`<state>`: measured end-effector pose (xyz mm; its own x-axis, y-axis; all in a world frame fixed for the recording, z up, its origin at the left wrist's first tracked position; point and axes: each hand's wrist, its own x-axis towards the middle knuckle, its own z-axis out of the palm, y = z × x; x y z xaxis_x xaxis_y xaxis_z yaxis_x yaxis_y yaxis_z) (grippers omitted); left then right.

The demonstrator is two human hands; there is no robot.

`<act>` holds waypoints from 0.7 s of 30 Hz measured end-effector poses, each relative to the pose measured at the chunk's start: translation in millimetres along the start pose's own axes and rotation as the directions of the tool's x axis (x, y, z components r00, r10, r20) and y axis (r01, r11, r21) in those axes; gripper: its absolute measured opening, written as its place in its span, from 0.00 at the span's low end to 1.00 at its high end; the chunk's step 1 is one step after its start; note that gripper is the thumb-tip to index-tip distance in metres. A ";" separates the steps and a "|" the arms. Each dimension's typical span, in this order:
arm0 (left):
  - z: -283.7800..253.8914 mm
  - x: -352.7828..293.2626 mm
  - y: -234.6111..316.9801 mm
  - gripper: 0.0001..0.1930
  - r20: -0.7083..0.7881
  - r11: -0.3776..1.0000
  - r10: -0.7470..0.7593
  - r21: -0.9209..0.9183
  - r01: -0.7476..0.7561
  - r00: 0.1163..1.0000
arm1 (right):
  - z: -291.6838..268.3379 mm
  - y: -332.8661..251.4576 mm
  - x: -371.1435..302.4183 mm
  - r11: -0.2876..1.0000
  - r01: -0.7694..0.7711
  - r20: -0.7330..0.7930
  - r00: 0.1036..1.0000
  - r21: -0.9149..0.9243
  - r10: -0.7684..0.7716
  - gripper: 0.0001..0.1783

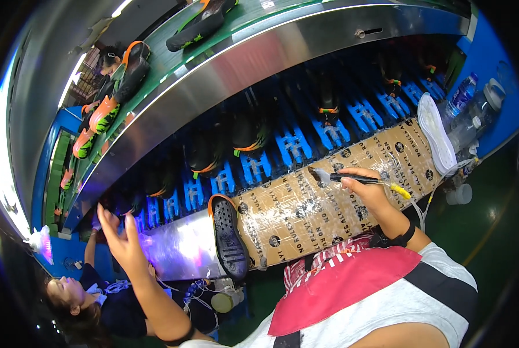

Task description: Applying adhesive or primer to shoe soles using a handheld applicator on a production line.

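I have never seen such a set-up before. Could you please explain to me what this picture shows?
There is no robot here: the picture comes from a fisheye camera worn on a person's head, so straight edges look bent. The right hand holds a black-handled tool over a bench covered in brown printed wrapping. The left hand is raised and open, apparently holding nothing. A dark shoe with an orange strap lies across the bench; a white sole is at the right end. Behind are blue supports and, above, more shoes on a green surface. Another person is at lower left.
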<state>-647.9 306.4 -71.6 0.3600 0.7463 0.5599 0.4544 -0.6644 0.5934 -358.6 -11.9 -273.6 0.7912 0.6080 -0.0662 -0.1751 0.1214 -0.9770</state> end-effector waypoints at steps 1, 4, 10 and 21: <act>6.9 24.9 6.2 0.34 -0.042 0.997 0.077 0.003 -0.077 0.996 | -0.7 -0.1 -0.6 1.000 0.017 -0.012 1.000 -0.001 -0.017 0.14; 28.1 102.0 8.2 0.37 -0.075 0.942 0.323 0.122 -0.313 0.943 | -2.8 -1.3 -2.7 1.000 0.022 -0.040 0.999 -0.022 -0.023 0.14; 74.4 243.4 -31.8 0.55 0.013 0.996 -0.050 0.073 0.049 0.999 | -5.0 -8.4 -5.5 0.996 0.068 -0.074 0.995 -0.050 -0.071 0.13; 39.1 212.7 -16.1 0.24 0.052 0.686 -0.144 -0.714 0.138 0.988 | -6.8 -9.2 -9.5 0.996 0.058 -0.056 0.997 -0.073 -0.062 0.14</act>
<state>-546.8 477.5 15.4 0.3328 0.8353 0.4376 -0.2204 -0.3823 0.8974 -360.5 -24.2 -265.3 0.8320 0.5545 -0.0167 -0.0858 0.0988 -0.9914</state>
